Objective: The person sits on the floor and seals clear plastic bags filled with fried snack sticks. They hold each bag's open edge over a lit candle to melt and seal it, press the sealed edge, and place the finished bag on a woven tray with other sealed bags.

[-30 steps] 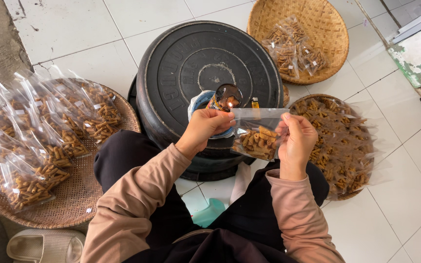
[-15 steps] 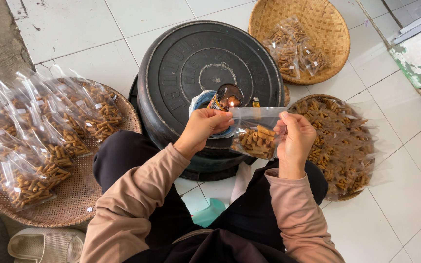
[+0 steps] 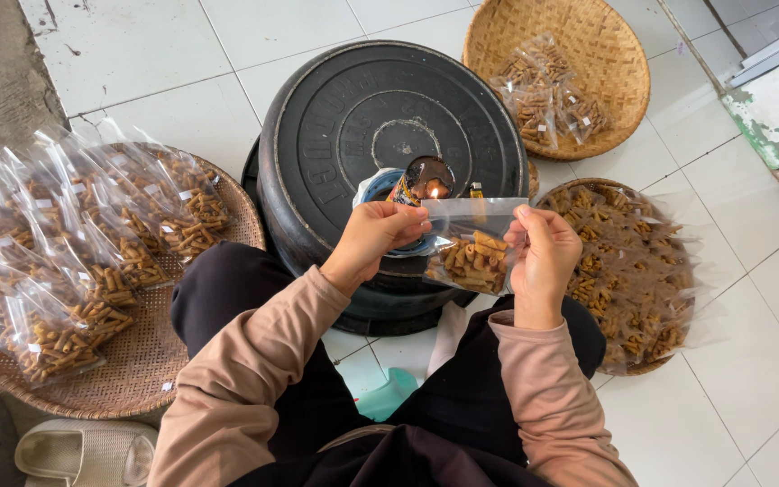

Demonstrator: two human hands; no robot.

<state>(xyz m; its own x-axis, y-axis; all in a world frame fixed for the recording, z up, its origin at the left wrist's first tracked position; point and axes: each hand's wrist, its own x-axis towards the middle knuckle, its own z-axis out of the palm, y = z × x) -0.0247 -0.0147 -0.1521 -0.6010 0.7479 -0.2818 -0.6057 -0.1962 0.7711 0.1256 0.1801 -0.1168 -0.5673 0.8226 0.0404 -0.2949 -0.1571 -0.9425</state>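
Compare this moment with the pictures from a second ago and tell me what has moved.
Almost nothing moved. Both hands keep their pinch on the top edge of the clear snack bag, left hand and right hand at either end, holding it by the small flame on the upturned black tub. The bag has only edged slightly. The tray of filled bags, both other trays and the sandal stayed put.

Three woven trays, one black tub, one lit candle, one slipper

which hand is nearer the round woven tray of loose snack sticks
Right. The right hand is beside that round woven tray of loose snack sticks; the left hand is farther away.
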